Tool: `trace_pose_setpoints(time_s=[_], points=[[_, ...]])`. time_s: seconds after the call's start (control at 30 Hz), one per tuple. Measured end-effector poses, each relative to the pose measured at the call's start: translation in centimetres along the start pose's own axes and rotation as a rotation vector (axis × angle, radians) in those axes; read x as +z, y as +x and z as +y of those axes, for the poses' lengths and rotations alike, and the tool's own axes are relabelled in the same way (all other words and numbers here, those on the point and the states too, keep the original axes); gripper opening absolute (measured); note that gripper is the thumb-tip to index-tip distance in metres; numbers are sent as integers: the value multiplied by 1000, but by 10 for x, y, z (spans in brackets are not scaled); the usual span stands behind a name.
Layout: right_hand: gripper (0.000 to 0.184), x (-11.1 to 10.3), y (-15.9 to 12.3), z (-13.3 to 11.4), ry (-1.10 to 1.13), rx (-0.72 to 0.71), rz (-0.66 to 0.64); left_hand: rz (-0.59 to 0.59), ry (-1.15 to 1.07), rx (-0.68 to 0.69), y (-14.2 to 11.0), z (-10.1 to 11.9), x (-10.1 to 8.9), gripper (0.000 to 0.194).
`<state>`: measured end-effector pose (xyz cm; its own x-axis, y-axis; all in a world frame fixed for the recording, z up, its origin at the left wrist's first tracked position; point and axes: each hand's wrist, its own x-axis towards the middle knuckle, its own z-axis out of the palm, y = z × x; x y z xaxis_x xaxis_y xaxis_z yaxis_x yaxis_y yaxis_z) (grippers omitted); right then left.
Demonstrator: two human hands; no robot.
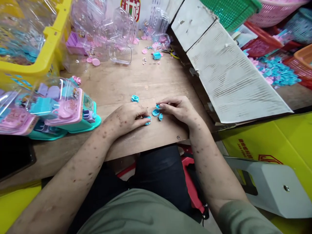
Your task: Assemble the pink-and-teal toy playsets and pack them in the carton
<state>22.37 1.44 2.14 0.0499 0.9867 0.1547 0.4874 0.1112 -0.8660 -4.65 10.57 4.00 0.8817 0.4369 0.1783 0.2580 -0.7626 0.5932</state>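
Near the front edge of the table (146, 81), with hands apart, blue pieces (155, 112) are pinched singly by left hand (125, 118) and right hand (180, 109); three are left ungripped.

From the middle of the table (146, 81), small pieces (155, 112) sit between five and six o'clock near the front edge, another piece (135, 98) at seven. Toy sets (64, 110) stand at eight, a crate (52, 48) holding parts at ten, heaped covers (119, 32) at eleven, and a little tray (156, 56) past twelve. Baskets (265, 42) fill two, behind the carton (219, 65) at three; a stool (275, 185) stands at four.
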Motion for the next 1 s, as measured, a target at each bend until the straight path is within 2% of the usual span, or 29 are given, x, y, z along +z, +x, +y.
trace_pose_setpoints(time_s=[0.1,0.27,0.47,0.63,0.73,0.83,1.0], points=[[39,0,8,5,-9,-64,-78,6,-5,9,0,-1,1,9],[38,-1,8,7,-9,-82,-100,4,-15,-3,0,0,1,7],[23,-1,9,8,-11,-192,-142,0,-13,-3,1,0,0,9],[19,-4,9,7,-144,-217,-177,14,-6,32,-1,-2,0,7],[17,-3,9,11,-155,-266,-172,32,28,92,-2,-3,2,7],[21,2,8,20,-48,-330,-152,29,94,158,-2,-2,3,11],[24,9,7,30,-66,-339,-98,-18,228,123,-1,4,6,14]])
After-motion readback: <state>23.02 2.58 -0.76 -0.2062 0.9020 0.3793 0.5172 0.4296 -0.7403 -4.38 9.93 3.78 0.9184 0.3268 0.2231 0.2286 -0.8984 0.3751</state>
